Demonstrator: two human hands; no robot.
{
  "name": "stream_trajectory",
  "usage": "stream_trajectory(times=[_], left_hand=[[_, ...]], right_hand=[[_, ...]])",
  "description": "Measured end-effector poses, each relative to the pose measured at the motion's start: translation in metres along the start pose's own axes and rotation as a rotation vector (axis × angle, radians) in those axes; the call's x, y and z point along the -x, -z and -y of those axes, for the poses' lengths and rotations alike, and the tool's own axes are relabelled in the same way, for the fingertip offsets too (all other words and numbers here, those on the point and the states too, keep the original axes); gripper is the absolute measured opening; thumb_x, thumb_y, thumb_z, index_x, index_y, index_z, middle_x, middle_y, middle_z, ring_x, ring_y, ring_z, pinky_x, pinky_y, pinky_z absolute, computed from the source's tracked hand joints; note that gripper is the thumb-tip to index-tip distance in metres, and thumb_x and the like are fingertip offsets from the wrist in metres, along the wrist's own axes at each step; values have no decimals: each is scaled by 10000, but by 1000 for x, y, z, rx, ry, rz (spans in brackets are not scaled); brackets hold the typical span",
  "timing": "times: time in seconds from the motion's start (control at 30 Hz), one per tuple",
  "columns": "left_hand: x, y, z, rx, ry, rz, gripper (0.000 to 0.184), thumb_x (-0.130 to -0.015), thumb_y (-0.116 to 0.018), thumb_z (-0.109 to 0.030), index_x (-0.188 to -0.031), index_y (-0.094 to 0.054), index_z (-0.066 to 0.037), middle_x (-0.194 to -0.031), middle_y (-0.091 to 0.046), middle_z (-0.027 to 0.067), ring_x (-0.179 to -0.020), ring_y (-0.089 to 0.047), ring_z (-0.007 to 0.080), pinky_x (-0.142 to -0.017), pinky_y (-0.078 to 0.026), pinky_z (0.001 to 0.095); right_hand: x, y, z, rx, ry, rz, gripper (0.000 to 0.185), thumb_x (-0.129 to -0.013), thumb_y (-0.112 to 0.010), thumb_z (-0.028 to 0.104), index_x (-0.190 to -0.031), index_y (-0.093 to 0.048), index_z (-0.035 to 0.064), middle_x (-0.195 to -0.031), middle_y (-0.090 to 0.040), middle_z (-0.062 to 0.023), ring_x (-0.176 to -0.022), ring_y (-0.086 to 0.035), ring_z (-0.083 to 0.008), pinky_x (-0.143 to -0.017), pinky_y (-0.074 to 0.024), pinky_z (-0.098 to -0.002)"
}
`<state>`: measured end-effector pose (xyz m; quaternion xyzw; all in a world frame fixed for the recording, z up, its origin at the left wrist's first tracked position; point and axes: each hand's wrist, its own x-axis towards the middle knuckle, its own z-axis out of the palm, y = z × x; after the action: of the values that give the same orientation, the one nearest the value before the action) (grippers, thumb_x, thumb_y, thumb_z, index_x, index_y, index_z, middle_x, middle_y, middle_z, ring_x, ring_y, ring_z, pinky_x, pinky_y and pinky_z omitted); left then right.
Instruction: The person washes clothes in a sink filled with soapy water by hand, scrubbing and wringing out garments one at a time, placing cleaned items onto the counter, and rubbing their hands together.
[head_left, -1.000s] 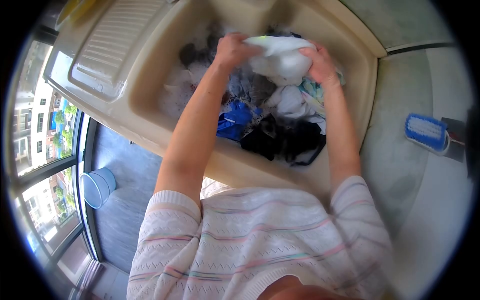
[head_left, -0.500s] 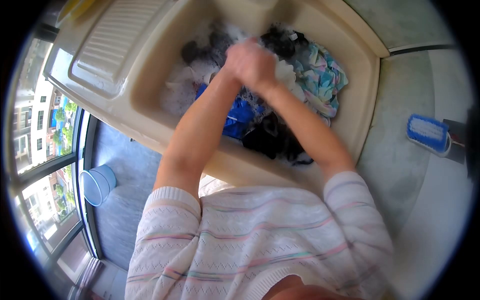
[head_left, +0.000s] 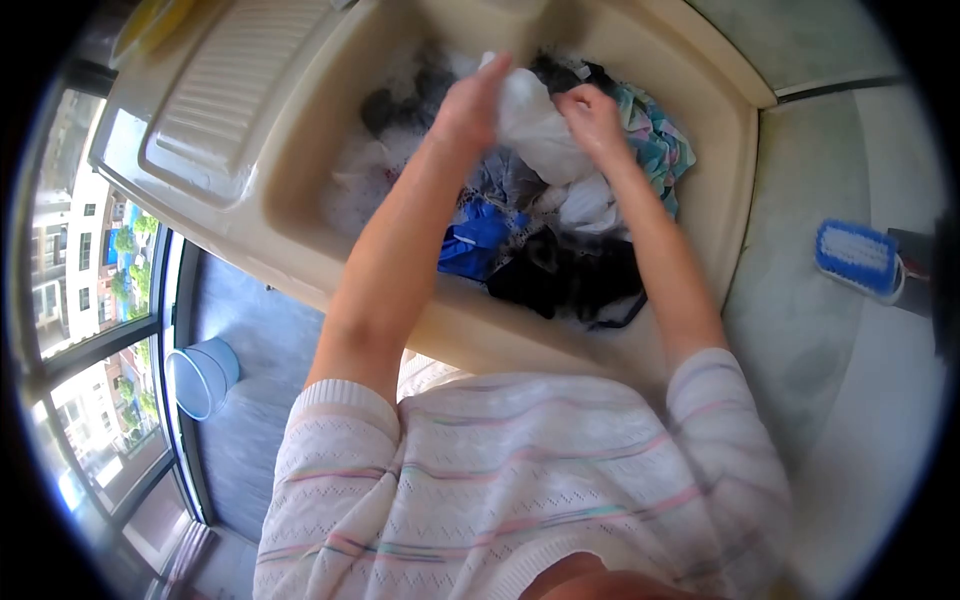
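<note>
A wet white cloth (head_left: pixel 535 125) is stretched between my two hands above the beige sink (head_left: pixel 300 165). My left hand (head_left: pixel 472 108) is closed on its left side, a little blurred. The fingers of my right hand (head_left: pixel 592 118) pinch its right edge. What kind of garment it is, I cannot make out. Below lie soapy clothes: a blue garment (head_left: pixel 473 243), a black one (head_left: pixel 570 275), another white piece (head_left: pixel 588 205) and grey cloth (head_left: pixel 505 178). At the right side of the basin rests a teal and pink patterned garment (head_left: pixel 655 140), partly behind my right hand and forearm.
A ribbed washboard (head_left: pixel 235 85) is moulded into the sink's left side, with something yellow (head_left: pixel 150 28) at its far corner. A light blue bucket (head_left: pixel 203 378) stands on the floor by the window. To the right is a blue brush (head_left: pixel 857 258) with white bristles.
My hands were together over the basin and have moved apart. The white cloth is now lifted and spread between them. More of the white and grey clothes below shows.
</note>
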<state>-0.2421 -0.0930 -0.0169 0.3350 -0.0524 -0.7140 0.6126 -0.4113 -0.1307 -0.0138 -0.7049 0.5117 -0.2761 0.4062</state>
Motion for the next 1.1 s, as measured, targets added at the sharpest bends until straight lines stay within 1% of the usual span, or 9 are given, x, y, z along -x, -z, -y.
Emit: stream_trajectory(times=[0.1,0.23,0.4,0.57,0.67,0.77,0.87,0.97,1.1], left_hand=[[6,6,-11,-24,27,58,313,-753,-548,-134,-1046,-511,-29,-959,-570,101,-879,-560,236,-798,-452,373],[3,9,-12,-74,-22,250,373,-739,-477,-13,-1113,-480,-27,-1030,-544,118,-940,-541,241,-844,-434,363],[7,5,-15,-94,-94,186,313,-794,-489,-58,-1105,-488,-21,-1030,-550,110,-946,-540,227,-844,-435,362],[8,-1,-19,-152,-134,83,290,-811,-541,-163,-1058,-515,-14,-991,-571,94,-895,-559,202,-804,-455,349],[17,-13,-27,-216,-131,128,306,-800,-572,-213,-1031,-529,-17,-945,-589,81,-821,-577,179,-749,-472,316],[29,-26,-34,-372,-206,139,315,-781,-601,-248,-985,-562,-11,-868,-601,55,-754,-572,141,-694,-467,271],[34,-37,-31,-688,-271,204,296,-770,-617,-257,-936,-596,-13,-815,-596,32,-716,-556,108,-655,-458,249],[47,-47,-34,-894,-423,238,256,-762,-625,-229,-925,-614,-32,-796,-596,27,-712,-544,92,-632,-449,238],[76,-60,-59,-987,-335,312,290,-714,-665,-209,-942,-611,-38,-789,-609,43,-701,-561,99,-639,-447,235]], right_hand=[[19,23,16,-421,-66,334,297,-751,-631,243,-943,-586,22,-813,-601,-30,-741,-533,-84,-660,-425,-231],[36,21,28,-256,-230,636,353,-740,-645,233,-997,-572,2,-877,-585,-34,-785,-511,-79,-705,-411,-222],[23,44,33,-322,-152,503,222,-748,-638,217,-846,-617,19,-762,-586,6,-695,-499,-42,-646,-404,-202],[22,65,54,-587,-31,412,303,-767,-622,254,-959,-577,24,-817,-561,24,-759,-483,-44,-676,-380,-191],[9,69,44,-638,-35,537,372,-779,-605,280,-1036,-528,22,-898,-569,-2,-812,-488,-53,-704,-381,-195],[6,57,57,-438,-40,579,423,-771,-607,321,-1058,-509,26,-952,-570,-23,-817,-510,-73,-705,-395,-206],[20,16,76,-352,213,411,445,-734,-641,326,-1046,-520,33,-937,-572,-30,-782,-532,-94,-674,-415,-232],[10,7,67,-32,244,324,395,-709,-656,224,-1023,-533,18,-907,-585,-46,-763,-563,-126,-672,-450,-262],[21,23,80,-370,53,390,333,-683,-626,149,-978,-555,11,-858,-597,-59,-759,-574,-142,-681,-458,-272]])
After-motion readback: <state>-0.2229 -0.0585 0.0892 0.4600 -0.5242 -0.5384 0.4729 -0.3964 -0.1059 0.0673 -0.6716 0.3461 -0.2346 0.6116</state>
